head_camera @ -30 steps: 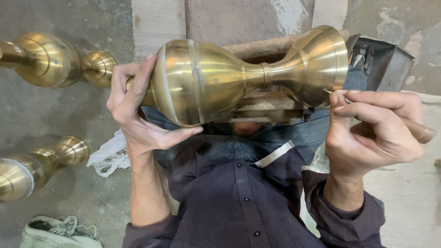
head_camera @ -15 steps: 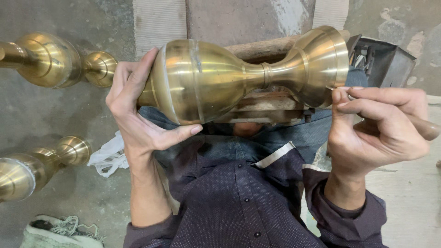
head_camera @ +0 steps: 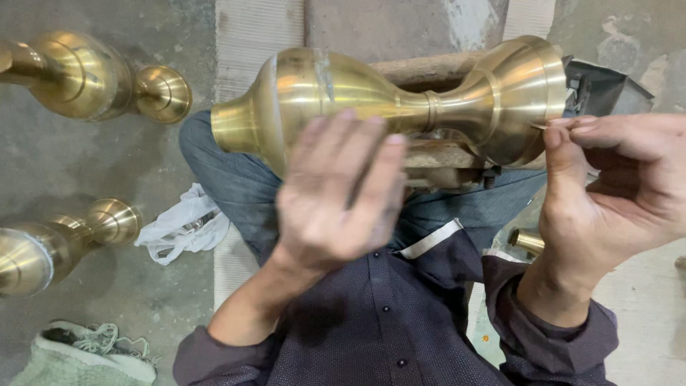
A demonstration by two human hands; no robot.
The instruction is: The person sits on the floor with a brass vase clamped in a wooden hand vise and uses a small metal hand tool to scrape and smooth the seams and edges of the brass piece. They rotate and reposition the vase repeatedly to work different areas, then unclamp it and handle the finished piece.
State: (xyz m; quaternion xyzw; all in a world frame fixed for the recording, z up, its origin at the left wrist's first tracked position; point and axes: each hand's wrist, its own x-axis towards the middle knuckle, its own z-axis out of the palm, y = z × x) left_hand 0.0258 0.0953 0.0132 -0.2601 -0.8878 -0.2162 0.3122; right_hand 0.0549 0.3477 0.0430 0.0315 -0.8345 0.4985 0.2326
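Far left, on the rough grey concrete floor: two turned brass pieces, smooth and satin-bright. The upper brass piece shows a bulbous body and a small rounded knob; the lower brass piece repeats the form, its wide bulb cut by the frame edge. Just beside the lower one lies a crumpled white rag; at the bottom corner, a pale green cloth with frayed threads.

Centre: a large brass vase body, hourglass in profile, lies horizontally across the person's lap over a worn wooden block. Its left bulb tapers to a stepped collar; a narrow waist with a raised ring joins it to a flared bell on the right. The surface is brushed gold, with a pale streak on the left shoulder.

The left hand, blurred, is open with its fingers spread flat in front of the left bulb; whether it touches the metal cannot be told. Below are blue denim knees and a dark dotted shirt.

Right: the right hand is pinched, thumb against forefinger, on a thin tool whose tip meets the bell's rim. Behind the bell stands a dark metal box.
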